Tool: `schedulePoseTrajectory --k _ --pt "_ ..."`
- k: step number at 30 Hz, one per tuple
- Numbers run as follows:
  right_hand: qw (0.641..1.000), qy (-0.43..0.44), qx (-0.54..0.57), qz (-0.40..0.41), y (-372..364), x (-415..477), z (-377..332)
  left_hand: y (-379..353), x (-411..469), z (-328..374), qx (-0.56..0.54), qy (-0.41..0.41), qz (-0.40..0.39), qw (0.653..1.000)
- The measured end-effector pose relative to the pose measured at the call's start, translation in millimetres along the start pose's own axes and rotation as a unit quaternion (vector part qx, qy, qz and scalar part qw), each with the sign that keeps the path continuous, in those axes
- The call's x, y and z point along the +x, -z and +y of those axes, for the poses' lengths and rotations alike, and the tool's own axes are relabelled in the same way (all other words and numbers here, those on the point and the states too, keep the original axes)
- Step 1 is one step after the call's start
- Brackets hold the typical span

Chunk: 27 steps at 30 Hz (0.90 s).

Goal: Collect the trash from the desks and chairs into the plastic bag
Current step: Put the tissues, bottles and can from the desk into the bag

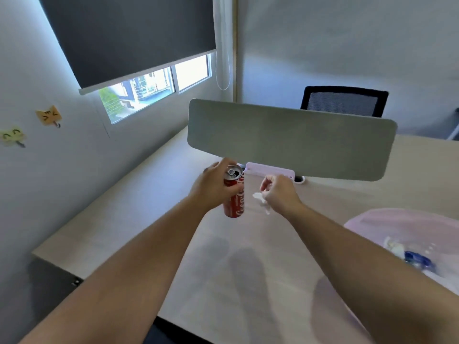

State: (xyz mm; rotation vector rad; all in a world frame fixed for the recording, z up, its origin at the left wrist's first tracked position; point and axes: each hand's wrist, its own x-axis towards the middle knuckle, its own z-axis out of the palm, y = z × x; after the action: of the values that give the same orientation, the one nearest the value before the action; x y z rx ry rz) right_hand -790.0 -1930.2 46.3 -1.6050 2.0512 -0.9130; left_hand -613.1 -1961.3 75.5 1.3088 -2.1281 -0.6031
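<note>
1. Pale walls meet at a corner, washed in cool daylight.
2. A window on the left wall is mostly covered by a dark roller blind; greenery and a building show below it.
3. Two cat-shaped stickers sit on the left wall.
4. A light wood-tone desk fills the foreground.
5. A grey-green divider panel stands upright across the desk.
6. A black mesh chair rises behind the panel.

Single head cam, wide-angle, no second view
Looks forward and down from above the desk, close over both forearms, facing the grey divider panel and window corner
</note>
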Motion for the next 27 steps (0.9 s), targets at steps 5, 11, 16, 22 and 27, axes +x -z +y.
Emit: schedulePoseTrajectory --k 5,11,16,22,27 --pt "0.997 0.033 -0.039 0.058 83.4 -24.6 -12.1 18.7 -10.9 80.3 -0.021 -0.058 0.031 0.998" --pt "0.987 0.022 -0.096 0.131 197.5 -90.4 23.8 -3.3 -34.9 197.5 -0.083 -0.144 -0.009 0.986" --pt "0.977 -0.046 -0.15 0.141 235.6 -159.2 97.7 -57.8 -58.8 261.9 -0.082 -0.19 -0.063 0.976" --pt "0.96 -0.096 -0.239 0.11 251.0 -221.0 174.6 -130.1 -78.9 289.7 -0.012 -0.201 -0.142 0.969" --pt "0.917 -0.172 -0.322 0.16 276.0 -237.5 202.3 -174.3 -93.0 293.5 -0.025 -0.225 -0.17 0.959"
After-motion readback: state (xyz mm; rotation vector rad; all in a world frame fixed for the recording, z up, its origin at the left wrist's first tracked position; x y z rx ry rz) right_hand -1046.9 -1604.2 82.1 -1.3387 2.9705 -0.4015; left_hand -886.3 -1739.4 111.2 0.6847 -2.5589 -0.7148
